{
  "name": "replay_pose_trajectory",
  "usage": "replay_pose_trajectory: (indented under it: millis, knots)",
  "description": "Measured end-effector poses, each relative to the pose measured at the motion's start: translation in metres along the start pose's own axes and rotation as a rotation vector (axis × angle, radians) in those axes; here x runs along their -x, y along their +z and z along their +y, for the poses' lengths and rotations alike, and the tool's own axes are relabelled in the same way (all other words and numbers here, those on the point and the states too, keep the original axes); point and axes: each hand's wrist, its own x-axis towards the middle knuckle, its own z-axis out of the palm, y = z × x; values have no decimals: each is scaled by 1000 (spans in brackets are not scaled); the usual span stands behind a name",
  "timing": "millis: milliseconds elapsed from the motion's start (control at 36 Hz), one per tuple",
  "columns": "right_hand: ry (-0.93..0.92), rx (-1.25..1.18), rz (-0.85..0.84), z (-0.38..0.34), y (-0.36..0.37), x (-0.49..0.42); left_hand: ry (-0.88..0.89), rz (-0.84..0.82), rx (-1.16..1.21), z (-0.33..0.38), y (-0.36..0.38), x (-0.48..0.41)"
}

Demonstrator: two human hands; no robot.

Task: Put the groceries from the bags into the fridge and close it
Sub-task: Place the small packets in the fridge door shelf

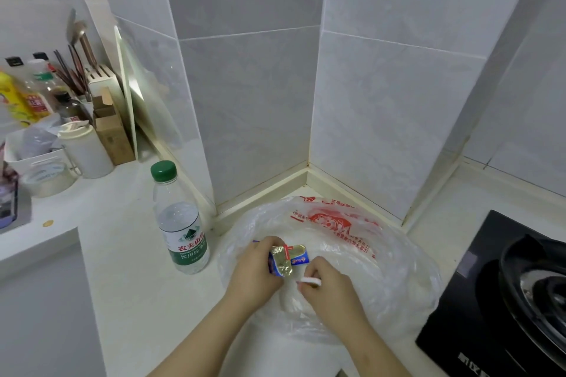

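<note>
so the step in hand looks like unpacking: both hands work over the open mouth of the plastic bag (386,257), which lies spread on the counter. the left hand (260,274) is curled round a couple of small foil-wrapped packets (288,257), gold with blue and red print, held just above the bag's near-left edge. the right hand (329,286), just beside it over the bag's middle, pinches a small white item (311,281) between its fingertips; what it is i cannot tell. a water bottle (181,223) with a green cap stands upright just left of the bag, and a black stove (502,300) sits to the bag's right. no fridge is in view, so nothing here is stored yet. next, i judge, the packets must come clear of the bag without snagging the thin plastic, then be carried to the fridge.
</note>
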Motion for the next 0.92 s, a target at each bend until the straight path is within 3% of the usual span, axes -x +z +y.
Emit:
replay_pose_trajectory:
  millis: [167, 306, 500, 917]
  knots:
    - [111, -409, 48, -14, -17, 5, -353, -67, 761, 20, -5, 14]
    - [151, -549, -2, -16, -25, 12, -511, -68, 1059, 33, -7, 24]
    - [105, -611, -49, -13, -19, 22, -514, 190, 906, 32, -4, 51]
    - [-111, -510, -243, -40, 22, 96, -465, 379, 753, 16, -38, 165]
